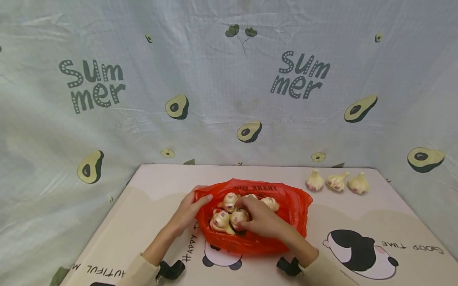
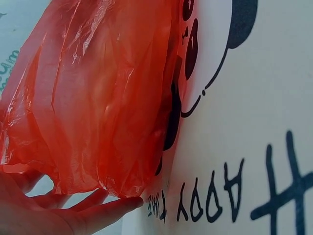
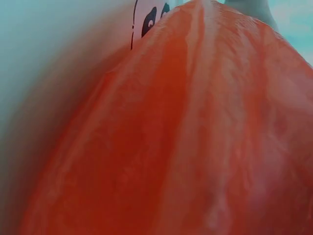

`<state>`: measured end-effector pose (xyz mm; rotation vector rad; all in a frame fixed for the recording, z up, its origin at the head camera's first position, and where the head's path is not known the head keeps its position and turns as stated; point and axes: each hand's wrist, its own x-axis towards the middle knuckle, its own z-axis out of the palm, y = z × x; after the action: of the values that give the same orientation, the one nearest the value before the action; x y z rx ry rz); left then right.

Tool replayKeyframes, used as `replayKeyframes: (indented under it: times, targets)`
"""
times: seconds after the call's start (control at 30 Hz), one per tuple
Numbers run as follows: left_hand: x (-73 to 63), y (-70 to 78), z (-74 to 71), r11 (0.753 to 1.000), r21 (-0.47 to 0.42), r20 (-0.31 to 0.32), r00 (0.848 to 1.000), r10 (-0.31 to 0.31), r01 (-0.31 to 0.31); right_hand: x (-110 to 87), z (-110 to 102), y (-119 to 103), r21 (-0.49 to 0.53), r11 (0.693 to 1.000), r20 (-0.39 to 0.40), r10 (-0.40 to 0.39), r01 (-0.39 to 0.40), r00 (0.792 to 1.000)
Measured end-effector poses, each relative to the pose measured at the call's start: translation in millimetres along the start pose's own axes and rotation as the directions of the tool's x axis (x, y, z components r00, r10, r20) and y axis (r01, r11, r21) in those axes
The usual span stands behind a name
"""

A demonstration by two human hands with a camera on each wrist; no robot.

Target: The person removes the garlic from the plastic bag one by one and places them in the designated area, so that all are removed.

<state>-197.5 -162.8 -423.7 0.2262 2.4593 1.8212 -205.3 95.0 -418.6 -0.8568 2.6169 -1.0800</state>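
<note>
A red plastic bag (image 1: 295,202) lies wide-mouthed on the table, with several garlic bulbs (image 1: 220,220) inside. My left hand (image 1: 191,205) holds the bag's left rim, thumb over the edge and fingers outside. In the left wrist view, the fingers (image 2: 105,215) of that hand lie along the red film (image 2: 107,98). Reaching into the bag, my right hand (image 1: 264,218) has its thumb and fingers around one garlic bulb (image 1: 239,217) near the middle. The right wrist view is filled by red film (image 3: 195,122), which hides that hand.
Three garlic bulbs (image 1: 336,182) sit in a row at the table's back right. The pale table (image 1: 161,178) carries panda drawings and lettering. Behind it hangs a curtain (image 1: 214,79) printed with avocados. Black wrist devices (image 1: 171,270) are near both forearms.
</note>
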Motion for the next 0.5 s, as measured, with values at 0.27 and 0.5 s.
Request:
replayKeyframes:
  times: [0.27,0.5]
  targets:
    - [-2.2,-1.7,2.4,1.000,0.006,-0.018,1.000,-0.015,0.015,-0.2,7.3,1.8,-0.081,0.997,0.012,0.000,0.001,1.000]
    - [-4.0,-1.0,5.0,1.000,0.012,-0.038,0.999,-0.011,0.012,-1.3,9.2,1.6,-0.101,0.995,0.019,0.010,-0.008,1.000]
